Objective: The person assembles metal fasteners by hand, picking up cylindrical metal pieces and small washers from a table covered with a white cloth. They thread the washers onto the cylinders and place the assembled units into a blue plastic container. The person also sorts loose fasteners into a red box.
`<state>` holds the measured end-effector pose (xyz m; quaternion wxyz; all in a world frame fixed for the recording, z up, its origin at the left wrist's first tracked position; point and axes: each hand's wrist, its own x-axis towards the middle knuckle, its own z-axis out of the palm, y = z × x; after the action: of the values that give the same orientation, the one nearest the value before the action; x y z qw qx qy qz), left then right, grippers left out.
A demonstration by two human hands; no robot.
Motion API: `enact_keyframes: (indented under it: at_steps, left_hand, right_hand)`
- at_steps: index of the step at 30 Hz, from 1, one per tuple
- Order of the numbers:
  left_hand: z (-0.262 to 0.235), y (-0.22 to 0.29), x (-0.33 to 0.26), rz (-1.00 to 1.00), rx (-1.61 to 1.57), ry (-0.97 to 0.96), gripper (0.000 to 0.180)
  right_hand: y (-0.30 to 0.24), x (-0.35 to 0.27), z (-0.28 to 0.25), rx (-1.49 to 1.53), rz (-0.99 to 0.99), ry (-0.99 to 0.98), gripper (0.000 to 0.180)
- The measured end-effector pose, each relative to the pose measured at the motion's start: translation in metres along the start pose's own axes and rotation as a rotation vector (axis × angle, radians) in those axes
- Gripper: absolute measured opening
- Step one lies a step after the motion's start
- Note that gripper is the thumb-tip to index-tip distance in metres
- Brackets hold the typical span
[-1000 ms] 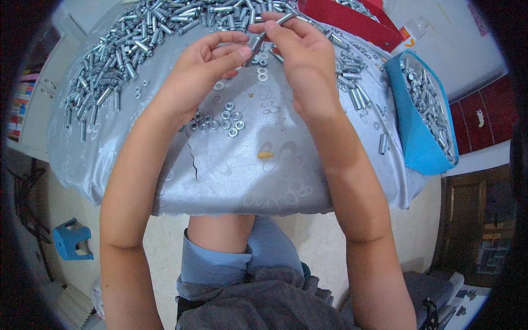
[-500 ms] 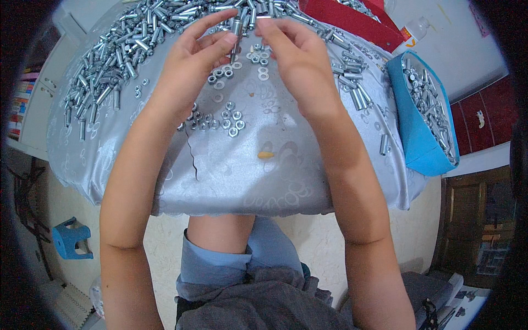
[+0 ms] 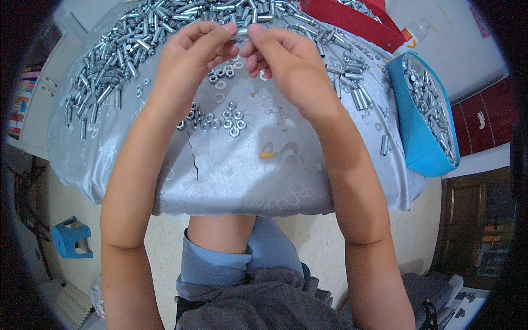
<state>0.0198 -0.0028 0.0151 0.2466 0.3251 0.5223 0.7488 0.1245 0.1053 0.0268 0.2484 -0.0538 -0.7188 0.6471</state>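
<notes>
Over the far part of the table, an expansion bolt lies level between my two hands. My left hand pinches its left end between thumb and fingers. At the other end, the thumb and fingers of my right hand are closed on it; any small part under those fingertips is hidden. Flat washers and a few nuts lie just below the hands. Closer to me is a loose cluster of hex nuts. Behind the hands spreads a big heap of metal expansion bolts.
A blue bin full of bolts stands at the table's right edge. Behind it are a red box and a plastic bottle. A small yellow piece lies on the silvery tablecloth. On the floor at left stands a blue stool.
The bolt was upright in my left hand and now lies level. My hands have come together, the right one moving slightly left and down to close on the bolt's end.
</notes>
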Motion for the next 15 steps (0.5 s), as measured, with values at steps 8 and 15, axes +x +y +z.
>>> enact_keyframes:
  at_steps: [8,15]
  left_hand:
    - [0.009,0.011,-0.010,-0.274,-0.142,-0.359,0.024]
    - [0.009,0.010,-0.009,-0.251,-0.112,-0.194,0.026]
  right_hand:
    - [-0.006,-0.002,-0.003,-0.060,0.060,-0.032,0.038]
    - [-0.004,0.002,-0.013,-0.061,0.027,0.128,0.037]
